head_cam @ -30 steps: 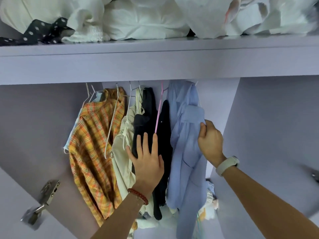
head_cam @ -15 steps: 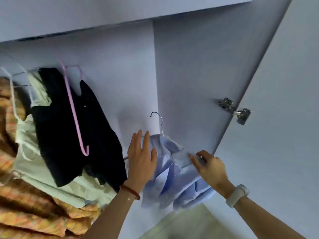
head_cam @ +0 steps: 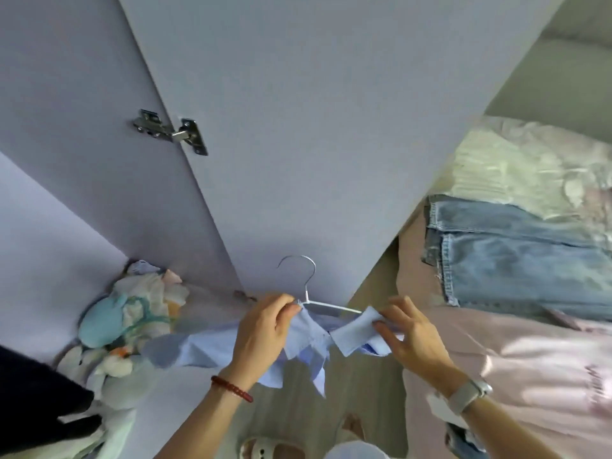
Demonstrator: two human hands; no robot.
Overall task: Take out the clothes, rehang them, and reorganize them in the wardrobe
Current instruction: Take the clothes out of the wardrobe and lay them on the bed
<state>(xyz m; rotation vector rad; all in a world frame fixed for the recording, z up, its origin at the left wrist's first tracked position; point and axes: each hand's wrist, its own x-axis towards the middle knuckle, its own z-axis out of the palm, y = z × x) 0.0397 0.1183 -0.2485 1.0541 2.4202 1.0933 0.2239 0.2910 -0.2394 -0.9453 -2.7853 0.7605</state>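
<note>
Lilac wardrobe door (head_cam: 298,127) behind, left hand (head_cam: 261,336) pinching hanger (head_cam: 318,304), right hand (head_cam: 410,336) gripping blue shirt (head_cam: 308,339), jeans (head_cam: 516,256) beside.

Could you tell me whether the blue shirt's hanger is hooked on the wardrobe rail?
No, the hanger is free, its hook in the air before the wardrobe door.

Light blue cotton shirt (head_cam: 308,339): draped on a white wire hanger with a metal hook (head_cam: 306,293), crumpled, collar points hanging down; body trails toward 9 o'clock, one cuff folded toward 3 o'clock. Hanger: out of the wardrobe, hook upright, shoulder bar running toward 3 o'clock. Heap of pale mixed garments (head_cam: 132,309): on the wardrobe floor at 8 o'clock. Blue denim jeans (head_cam: 516,253): flat on the bed at 3 o'clock.
</note>
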